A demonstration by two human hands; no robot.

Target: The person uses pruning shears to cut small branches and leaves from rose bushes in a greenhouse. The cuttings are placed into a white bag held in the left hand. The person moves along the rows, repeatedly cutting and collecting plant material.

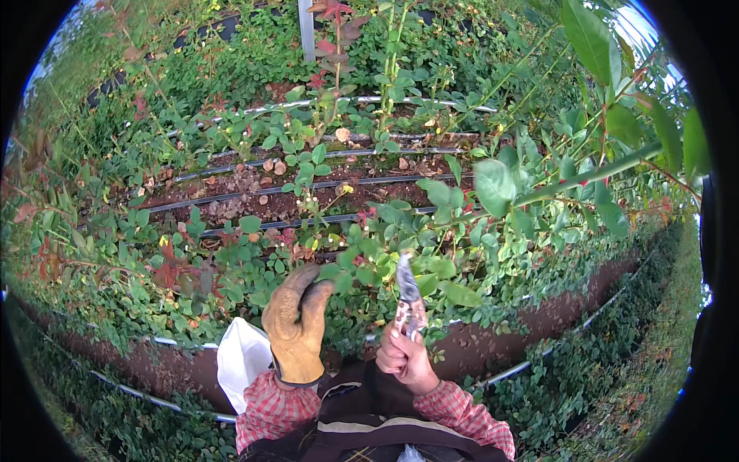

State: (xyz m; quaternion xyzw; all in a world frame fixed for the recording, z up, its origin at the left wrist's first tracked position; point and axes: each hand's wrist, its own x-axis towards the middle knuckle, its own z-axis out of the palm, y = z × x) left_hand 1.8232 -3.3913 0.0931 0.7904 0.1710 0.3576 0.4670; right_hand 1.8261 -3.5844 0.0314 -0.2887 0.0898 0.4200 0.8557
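My left hand [297, 323] wears a tan leather work glove with darkened fingertips. Its thumb and fingers stand apart over low green leaves, with nothing seen between them. My bare right hand [404, 358] is closed around the handles of a pair of pruning shears [409, 289], whose blades point up and away from me. Just beyond the blades are rose leaves [441, 268]. A thick green leafy stem [589, 176] slants in from the upper right. By my left wrist hangs a white sheet or bag [242, 358].
Several dark drip irrigation lines [271, 190] cross the soil bed, among fallen leaves and upright rose shoots [389, 69]. A grey metal post [306, 32] stands at the far side. Pale pipes or wires [167, 401] run along both edges of the bare soil path [173, 367] nearest me.
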